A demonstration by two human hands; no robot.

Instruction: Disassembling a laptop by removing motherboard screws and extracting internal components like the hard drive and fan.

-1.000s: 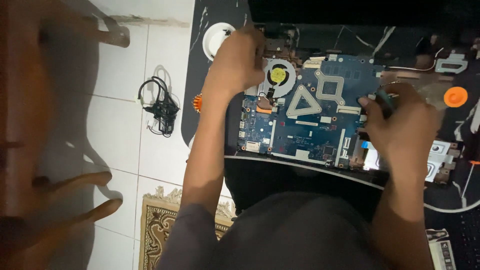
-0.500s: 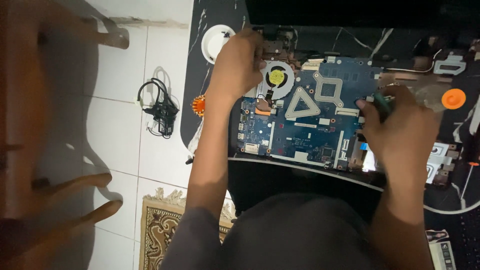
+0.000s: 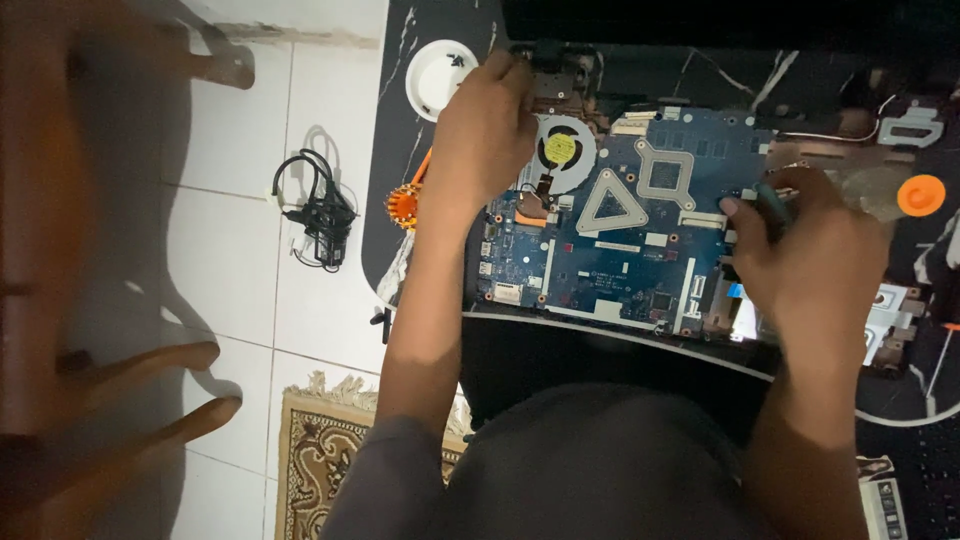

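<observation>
Motherboard, blue, centre frame in opened laptop shell | left hand curled at fan corner, contents unclear | right hand grips dark tool at right edge | risk: slip could gouge traces; uneven lift could strain connectors.

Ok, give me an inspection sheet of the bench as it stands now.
Surface: dark marbled table.
Job's things: opened laptop, blue board bare, fan at its far-left corner.
Clutter: white dish with small dark bits; orange wheel; orange cap.
Hands: left hand rests beside the fan; right hand grips a thin dark tool at the board's right edge.
Cables: black bundle on the floor.
Surroundings: white tiles, patterned rug, wooden furniture.
</observation>
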